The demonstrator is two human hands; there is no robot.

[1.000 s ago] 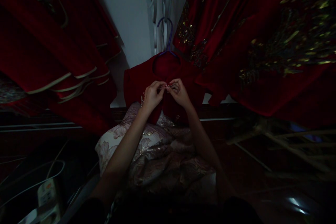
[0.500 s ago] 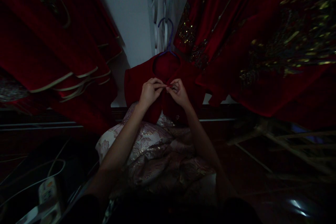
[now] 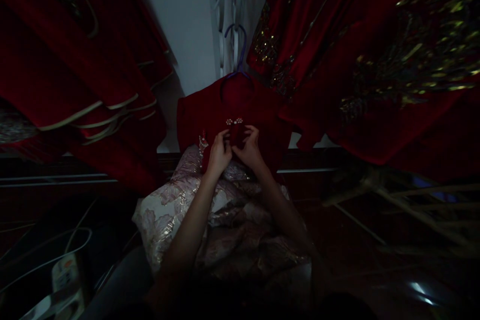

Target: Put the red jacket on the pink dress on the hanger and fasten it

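A red garment point(image 3: 270, 120) hangs from a purple hanger point(image 3: 242, 52) in front of me. A beaded clasp point(image 3: 234, 121) spans its front below the neckline, and a beaded ornament with a red tassel point(image 3: 203, 143) lies on its left side. Just below the clasp, my left hand point(image 3: 219, 152) rests at the garment's front with fingers bent and thumb apart. Opposite it is my right hand point(image 3: 249, 147), its thumb stretched towards the left hand and its fingers spread. Dim light hides exactly where the fingertips touch the cloth.
Red garments with pale piping point(image 3: 86, 75) hang at left, and sequinned red garments point(image 3: 330, 105) at right. Pink floral brocade point(image 3: 165, 210) lies beneath my forearms. A power strip point(image 3: 65, 275) with cables is at lower left; a slatted frame point(image 3: 397, 197) stands at right.
Both hands have left their pinch near the neckline and moved slightly down, with fingers apart. The beaded clasp and the tasselled ornament have come into view.
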